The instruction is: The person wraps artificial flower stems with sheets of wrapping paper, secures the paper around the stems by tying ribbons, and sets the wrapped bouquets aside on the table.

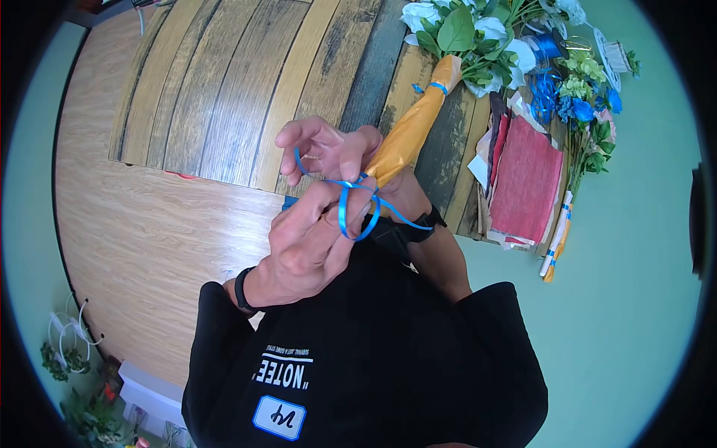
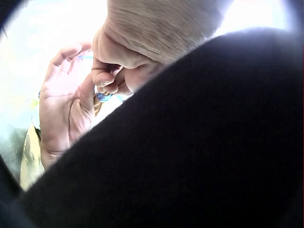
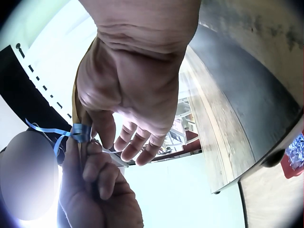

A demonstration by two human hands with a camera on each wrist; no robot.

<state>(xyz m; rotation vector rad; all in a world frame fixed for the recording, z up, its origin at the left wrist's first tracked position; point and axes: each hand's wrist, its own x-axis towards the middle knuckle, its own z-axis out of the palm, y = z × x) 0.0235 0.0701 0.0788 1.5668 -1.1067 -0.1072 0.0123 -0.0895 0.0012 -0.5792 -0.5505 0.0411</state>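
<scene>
Fingers, left hand (image 1: 310,243): curled and pinching the blue ribbon (image 1: 351,213) just below the knot; a loop of ribbon hangs from them.
Fingers, right hand (image 1: 332,149): spread and loosely bent, the ribbon running between them; the palm lies against the wrapped stem. In the right wrist view the fingertips (image 3: 137,149) hang apart above the other hand's knuckles.
Ribbon: crosses at the narrow end of the bouquet wrap, between the two hands; one loose tail trails toward the right wrist.
Bouquet (image 1: 418,119): held up off the table, close to the person's chest. Its long axis runs on a slant, the tied narrow end at the hands and the flower head (image 1: 467,33) pointing away over the table's far right corner. Orange paper sleeves the stems; a second blue tie (image 1: 437,87) circles it near the blooms.
Table (image 1: 149,201): light wood near the person, with a mat of painted planks (image 1: 224,75) further out. The left half of both lies bare and open; the near edge sits against the person's dark shirt (image 1: 388,351).
Right edge: crowded, with red paper sheets (image 1: 526,187) stacked at the planks' border, loose blue and green flowers (image 1: 586,97) and curled blue ribbon (image 1: 545,86) beside them, and a thin wrapped stem (image 1: 559,235) lying past the edge.
Containers: I can't make any out on the table.
</scene>
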